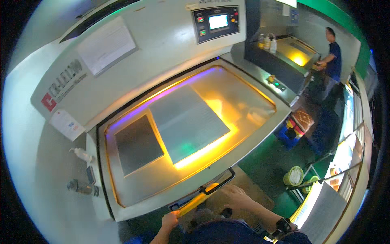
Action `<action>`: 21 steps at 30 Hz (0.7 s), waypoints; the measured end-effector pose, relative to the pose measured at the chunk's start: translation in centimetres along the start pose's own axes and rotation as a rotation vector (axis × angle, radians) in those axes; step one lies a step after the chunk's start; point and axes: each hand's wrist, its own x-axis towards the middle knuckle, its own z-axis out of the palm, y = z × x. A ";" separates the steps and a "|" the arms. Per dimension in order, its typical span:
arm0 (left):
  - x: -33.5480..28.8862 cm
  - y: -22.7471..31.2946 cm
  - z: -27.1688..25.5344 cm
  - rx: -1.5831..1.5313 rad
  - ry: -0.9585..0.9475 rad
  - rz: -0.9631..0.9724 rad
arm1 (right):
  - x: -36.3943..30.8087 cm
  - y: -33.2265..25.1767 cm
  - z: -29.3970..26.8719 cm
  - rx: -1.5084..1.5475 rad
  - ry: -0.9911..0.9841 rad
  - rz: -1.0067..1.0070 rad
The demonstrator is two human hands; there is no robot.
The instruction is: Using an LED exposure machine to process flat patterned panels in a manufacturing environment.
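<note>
At the front edge of a large machine with a shallow framed bed (pixel 252 140), my left hand (pixel 170 220) is closed round the lower end of a long yellow bar (pixel 194 204). The bar slants up to the right beside a black handle (pixel 227 181) on the machine's front. Just below that handle is my right hand (pixel 235 197), fingers stretched out and nothing visible in them; they are slightly blurred. On the bed lie a smaller dark rectangular sheet (pixel 139 145) and a larger grey one (pixel 189 124), with yellow light glowing along their edges.
A control panel (pixel 215 23) with a lit screen is above the bed. Bottles (pixel 83 154) stand at its left. On the right are a bin (pixel 294 176), a blue crate (pixel 287 132) and a rack (pixel 325 207) holding sheets. Farther back, a person (pixel 332 57) stands at a similar machine.
</note>
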 end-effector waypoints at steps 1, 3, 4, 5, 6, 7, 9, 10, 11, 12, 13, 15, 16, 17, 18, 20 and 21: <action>-1.7 0.2 -0.7 -0.017 0.001 -0.040 | 0.3 -1.5 -0.4 -0.207 -0.045 -0.156; -4.6 0.8 -2.4 0.175 0.109 0.134 | 1.3 -3.3 -1.2 -0.396 -0.105 -0.353; -6.2 1.4 -3.8 0.156 0.106 0.098 | 2.0 -3.5 -1.7 -0.500 -0.227 -0.386; -7.5 2.0 -5.5 0.228 0.274 0.211 | 3.2 -3.8 -2.0 -0.605 -0.345 -0.420; -8.5 2.0 -7.0 0.306 0.440 0.314 | 4.7 -4.8 -2.5 -0.592 -0.365 -0.462; -8.9 1.4 -8.2 0.334 0.459 0.247 | 6.5 -6.3 -3.2 -0.579 -0.384 -0.431; -8.8 0.0 -10.7 0.365 0.524 0.105 | 11.0 -8.3 -3.1 -0.560 -0.424 -0.422; -7.9 -0.9 -12.0 0.366 0.574 0.037 | 13.8 -9.1 -2.4 -0.589 -0.283 -0.482; -6.4 -2.6 -12.8 0.352 0.565 0.018 | 16.1 -9.5 -1.1 -0.614 -0.141 -0.537; -4.1 -4.5 -13.4 0.221 0.490 -0.040 | 18.4 -8.8 0.9 -0.617 -0.157 -0.543; -2.3 -6.2 -13.6 0.091 0.412 -0.090 | 20.9 -7.4 3.4 -0.588 -0.242 -0.495; 0.5 -9.2 -13.8 0.085 0.310 -0.126 | 24.9 -7.5 6.1 -0.559 -0.338 -0.461; 1.7 -10.5 -14.6 0.088 0.209 -0.159 | 26.4 -8.2 6.7 -0.603 -0.367 -0.478; 3.1 -12.3 -15.7 0.073 0.201 -0.169 | 28.3 -8.8 7.4 -0.648 -0.397 -0.493; 4.0 -13.0 -18.0 0.114 0.156 -0.083 | 30.1 -8.7 7.5 -0.703 -0.426 -0.477; 7.0 -16.3 -22.1 0.143 0.081 0.002 | 35.3 -10.2 7.7 -0.701 -0.430 -0.482; 9.6 -18.2 -24.0 0.102 0.124 0.003 | 38.6 -11.0 7.5 -0.714 -0.401 -0.480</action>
